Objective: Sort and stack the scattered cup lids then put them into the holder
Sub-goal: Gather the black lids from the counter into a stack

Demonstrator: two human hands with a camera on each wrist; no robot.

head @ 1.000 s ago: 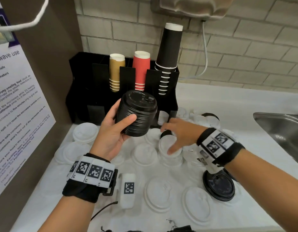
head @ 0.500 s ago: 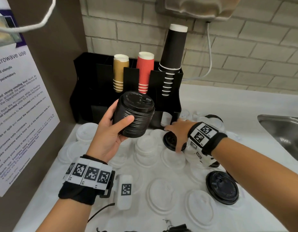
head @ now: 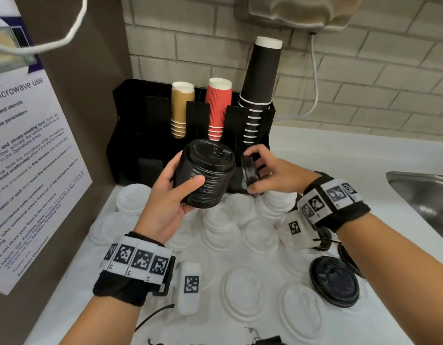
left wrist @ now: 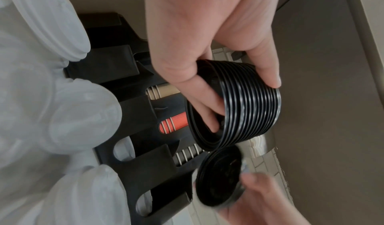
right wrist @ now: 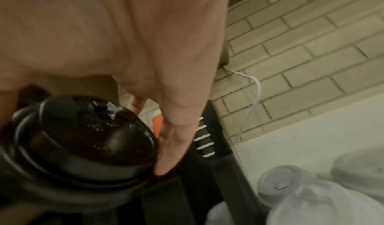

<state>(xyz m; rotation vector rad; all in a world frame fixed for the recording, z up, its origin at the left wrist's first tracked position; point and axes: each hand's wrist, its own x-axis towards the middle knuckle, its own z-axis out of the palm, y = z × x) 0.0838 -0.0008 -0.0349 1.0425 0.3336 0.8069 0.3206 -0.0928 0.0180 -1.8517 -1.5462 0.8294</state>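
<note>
- White lids (head: 243,298) scattered on worktop (head: 364,155) below both grips; holder (head: 131,150) just behind.
- Left hand (head: 165,202) wrapped around black lid stack (head: 205,175).
- Right hand (head: 272,170) pinching single black lid (head: 249,170), just beside stack.

Black stack of lids (head: 206,174) with pale-edged ribs; loose lids (head: 241,293) white – one single lid (head: 334,281) black. Cups: tan stack (head: 182,109), red ribbed stack (head: 218,108), black stack (head: 261,75) with white rims. Black holder (head: 131,135); black-and-white checkered wristbands (head: 138,261).
</note>
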